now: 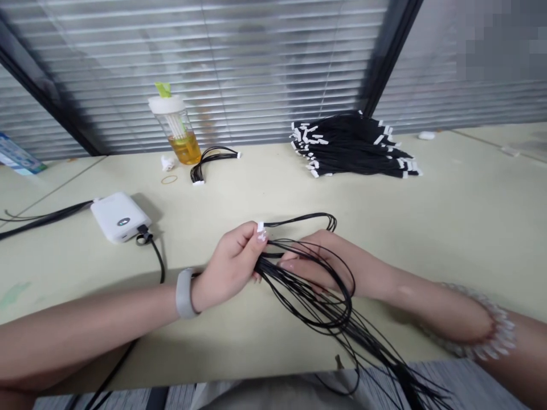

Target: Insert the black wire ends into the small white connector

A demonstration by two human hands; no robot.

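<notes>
My left hand (228, 265) is closed on the end of a bundle of thin black cables (316, 296), with a white connector (260, 226) sticking up at the thumb. From that connector a few wires loop out to the right and back. My right hand (331, 262) is curled around part of the bundle just right of my left hand, its fingers partly hidden by looping wires. The bundle's far end runs down over the table's front edge at the lower right.
A pile of black cables with white connectors (354, 145) lies at the back right. A bottle of yellow liquid (184, 139), a short cable harness (209, 158) and a rubber band (169, 179) are at the back left. A white power bank (119, 215) with black cables sits left.
</notes>
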